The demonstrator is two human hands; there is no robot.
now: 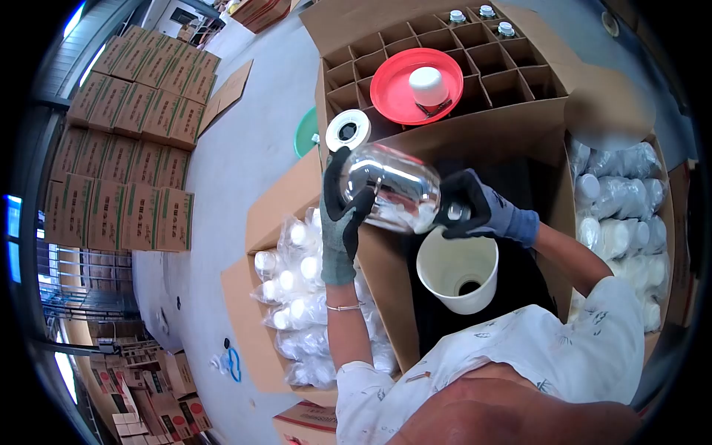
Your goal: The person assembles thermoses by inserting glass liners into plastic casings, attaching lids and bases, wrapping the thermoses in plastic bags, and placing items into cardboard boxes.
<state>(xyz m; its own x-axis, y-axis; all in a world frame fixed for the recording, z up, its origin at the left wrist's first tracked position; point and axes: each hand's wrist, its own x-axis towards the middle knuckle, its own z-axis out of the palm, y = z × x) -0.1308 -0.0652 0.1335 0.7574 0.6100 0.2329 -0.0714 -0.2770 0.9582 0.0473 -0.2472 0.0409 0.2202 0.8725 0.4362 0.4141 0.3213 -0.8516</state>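
A large clear glass jar [393, 185] lies tilted on its side in front of my chest. My left hand [345, 200], in a grey-and-black glove, is wrapped round its left end, with the thumb over the glass. At the jar's right end my gloved right hand [478, 208] has its fingers curled together. A small shiny piece shows between those fingers, but I cannot make out what it is. Below the jar stands an open white bucket [457, 271] with something dark at its bottom. A white ring-shaped piece [348, 131] with a dark centre sits just above my left hand.
A red tray [382, 96] with a white-capped container [428, 86] rests on a divided carton [348, 73] holding several bottles. Cartons of plastic-wrapped white-capped items flank me at left [297, 311] and right [619, 215]. Stacked boxes [141, 148] stand at far left.
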